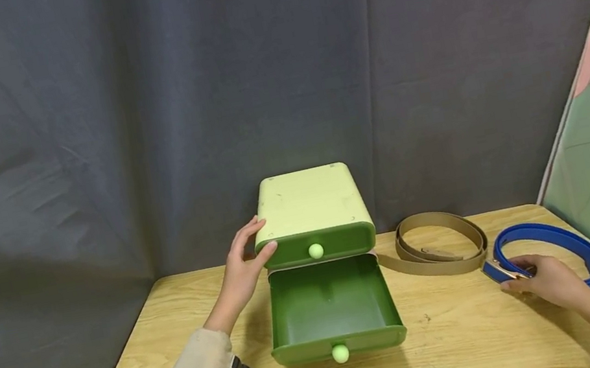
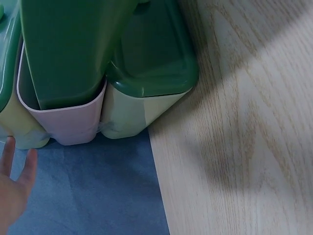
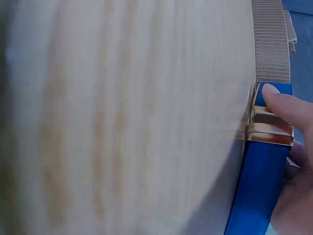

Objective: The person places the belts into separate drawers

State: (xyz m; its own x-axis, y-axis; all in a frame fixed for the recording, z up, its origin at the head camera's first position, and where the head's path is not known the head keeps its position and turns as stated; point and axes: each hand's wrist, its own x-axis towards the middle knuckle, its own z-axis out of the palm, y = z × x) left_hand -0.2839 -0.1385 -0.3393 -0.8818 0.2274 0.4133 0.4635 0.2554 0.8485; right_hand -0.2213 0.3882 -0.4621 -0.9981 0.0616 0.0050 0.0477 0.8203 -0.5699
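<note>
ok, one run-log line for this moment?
left hand: touching drawer unit, upper left | right hand: holding blue belt at buckle | lower drawer: open | brown belt: on table

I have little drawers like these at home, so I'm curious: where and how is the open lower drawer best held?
I'd guess by the round knob, coming from the front: it juts out from the front middle of the lower drawer, so it could likely be pinched from left and right.
</note>
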